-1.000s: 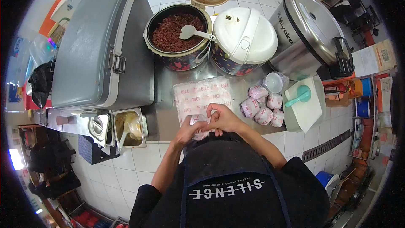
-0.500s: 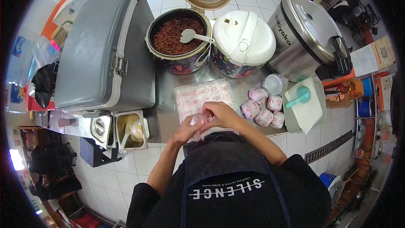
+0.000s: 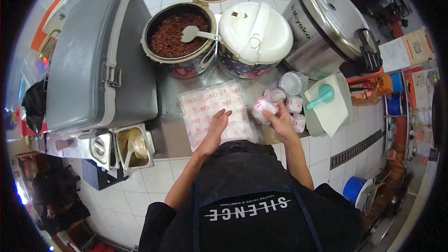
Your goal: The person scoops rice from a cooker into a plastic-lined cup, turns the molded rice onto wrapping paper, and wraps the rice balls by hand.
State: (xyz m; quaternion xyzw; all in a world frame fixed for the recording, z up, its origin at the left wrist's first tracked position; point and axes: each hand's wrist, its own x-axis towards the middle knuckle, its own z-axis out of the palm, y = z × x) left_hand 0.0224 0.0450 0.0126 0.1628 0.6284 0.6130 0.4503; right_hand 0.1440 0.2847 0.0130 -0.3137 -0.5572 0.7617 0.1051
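Note:
My right hand [image 3: 283, 120] grips a wrapped rice portion [image 3: 262, 110], a rounded packet in white paper with red print, at the left of a small group. Similar wrapped packets [image 3: 294, 103] lie just beyond and beside it, some partly hidden by the hand. Over the stack of printed wrapping paper [image 3: 212, 102] is my left hand [image 3: 218, 128], fingers stretched out and holding nothing. The sheets lie flat on the steel counter in front of my body. Behind the packets stands a small white bowl [image 3: 291, 83] with clear plastic around it.
An open rice cooker [image 3: 179, 56] holds dark red rice and a white paddle [image 3: 198, 33]. To its right are a closed white-lidded cooker [image 3: 256, 32] and a large steel one [image 3: 326, 32]. A turquoise scoop [image 3: 324, 95] lies on a tray. Left stands a grey cooler box [image 3: 88, 60].
My hands have parted. The right has moved right to the packet group with the wrapped rice portion, while the left has opened over the paper stack. The view has shifted slightly.

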